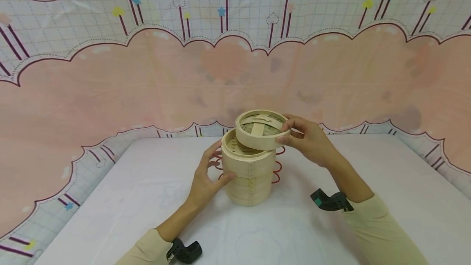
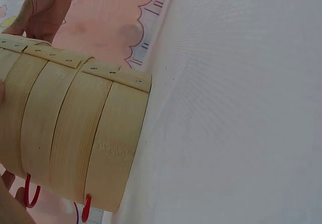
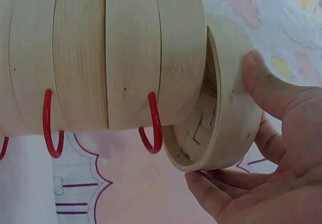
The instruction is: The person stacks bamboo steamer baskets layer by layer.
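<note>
A round bamboo steamer of stacked tiers stands upright on the table, with red loop handles on its sides. My left hand grips its left side, thumb on the front and fingers round toward the back. Pinched at its right edge by my right hand, the woven lid sits tilted over the steamer's top, shifted right and back. A slatted base shows inside the uncovered part of the top tier. In the right wrist view, the lid's woven underside shows past the rim.
A white-covered table lies beneath the steamer. Behind it hangs a pink and white patterned cloth with printed clouds and candle-like shapes. A black wrist device sits at the right cuff, and another black device at the left.
</note>
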A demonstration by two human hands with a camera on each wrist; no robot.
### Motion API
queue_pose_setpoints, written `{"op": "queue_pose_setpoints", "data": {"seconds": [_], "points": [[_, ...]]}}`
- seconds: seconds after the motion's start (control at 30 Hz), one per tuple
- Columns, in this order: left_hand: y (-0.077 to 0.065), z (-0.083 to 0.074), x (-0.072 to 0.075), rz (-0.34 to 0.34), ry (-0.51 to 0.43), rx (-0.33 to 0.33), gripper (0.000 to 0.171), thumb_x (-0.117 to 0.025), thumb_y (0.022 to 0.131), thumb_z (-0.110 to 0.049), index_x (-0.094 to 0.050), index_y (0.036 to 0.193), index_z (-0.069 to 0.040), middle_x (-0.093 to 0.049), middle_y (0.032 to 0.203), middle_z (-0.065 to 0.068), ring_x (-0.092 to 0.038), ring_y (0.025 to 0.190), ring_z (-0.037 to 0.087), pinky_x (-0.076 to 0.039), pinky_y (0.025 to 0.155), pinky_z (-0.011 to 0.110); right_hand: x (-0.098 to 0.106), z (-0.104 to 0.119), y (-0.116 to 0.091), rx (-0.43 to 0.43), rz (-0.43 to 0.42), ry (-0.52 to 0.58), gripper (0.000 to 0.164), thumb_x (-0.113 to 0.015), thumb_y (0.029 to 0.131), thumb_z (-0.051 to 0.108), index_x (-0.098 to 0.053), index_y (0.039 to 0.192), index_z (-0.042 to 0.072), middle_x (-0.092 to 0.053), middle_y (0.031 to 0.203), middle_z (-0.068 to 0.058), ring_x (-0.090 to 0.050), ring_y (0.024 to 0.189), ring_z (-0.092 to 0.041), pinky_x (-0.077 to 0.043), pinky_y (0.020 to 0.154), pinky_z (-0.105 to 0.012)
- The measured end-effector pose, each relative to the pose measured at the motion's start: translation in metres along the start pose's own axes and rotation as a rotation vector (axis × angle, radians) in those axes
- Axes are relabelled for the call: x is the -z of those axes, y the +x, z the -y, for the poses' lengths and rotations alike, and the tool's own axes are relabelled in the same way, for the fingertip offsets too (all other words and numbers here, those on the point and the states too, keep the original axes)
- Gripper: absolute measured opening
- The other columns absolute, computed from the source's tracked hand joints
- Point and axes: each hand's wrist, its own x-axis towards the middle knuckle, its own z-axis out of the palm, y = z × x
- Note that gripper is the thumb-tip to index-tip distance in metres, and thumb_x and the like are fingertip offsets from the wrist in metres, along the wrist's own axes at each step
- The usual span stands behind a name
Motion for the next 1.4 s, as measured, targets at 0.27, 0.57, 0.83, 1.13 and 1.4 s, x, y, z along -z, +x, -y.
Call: {"op": "queue_pose_setpoints", "data": {"seconds": [0.27, 0.57, 0.83, 1.13, 1.4], "points": [[0.000, 0.000, -0.002, -0.005, -0.011, 0.010, 0.081, -0.075, 0.076, 0.005, -0.033, 0.144, -0.003, -0.044, 0.140, 0.010, -0.046, 0.116, 0.025, -0.042, 0.087, 0.053, -0.007, 0.007, 0.001, 0.001, 0.030, 0.039, 0.023, -0.074, 0.085, 0.014, -0.056, 0.094, 0.003, -0.038, 0.146, -0.013, -0.044, 0.128, -0.032, -0.042, 0.097, -0.035], [0.002, -0.002, -0.002, -0.008, -0.005, 0.009, 0.081, -0.075, 0.075, 0.005, -0.032, 0.144, -0.003, -0.044, 0.139, 0.009, -0.046, 0.116, 0.023, -0.042, 0.088, 0.053, -0.011, 0.010, 0.002, 0.003, 0.040, 0.026, 0.024, -0.075, 0.084, 0.016, -0.056, 0.094, 0.004, -0.039, 0.146, -0.010, -0.042, 0.131, -0.028, -0.041, 0.099, -0.034], [0.003, -0.002, -0.002, -0.006, -0.006, 0.018, 0.082, -0.075, 0.076, 0.004, -0.031, 0.145, -0.004, -0.044, 0.138, 0.010, -0.045, 0.115, 0.024, -0.041, 0.088, 0.056, -0.015, 0.012, 0.003, -0.004, 0.056, 0.046, 0.024, -0.074, 0.084, 0.013, -0.055, 0.094, 0.004, -0.038, 0.147, -0.010, -0.043, 0.129, -0.029, -0.043, 0.097, -0.036], [0.003, -0.002, -0.003, -0.005, -0.003, 0.029, 0.082, -0.074, 0.076, 0.004, -0.031, 0.145, -0.004, -0.044, 0.138, 0.009, -0.045, 0.116, 0.023, -0.041, 0.089, 0.053, -0.019, 0.012, 0.004, 0.000, 0.077, 0.090, 0.026, -0.075, 0.083, 0.014, -0.055, 0.095, 0.003, -0.036, 0.148, -0.010, -0.047, 0.124, -0.035, -0.055, 0.078, -0.034], [0.001, 0.000, -0.004, -0.004, -0.002, 0.022, 0.083, -0.073, 0.077, 0.005, -0.028, 0.146, -0.003, -0.041, 0.142, 0.011, -0.045, 0.118, 0.024, -0.040, 0.089, 0.057, -0.020, 0.010, 0.003, 0.000, 0.083, 0.097, 0.026, -0.074, 0.084, 0.013, -0.054, 0.096, 0.003, -0.036, 0.148, -0.010, -0.048, 0.124, -0.035, -0.055, 0.078, -0.038]]}}
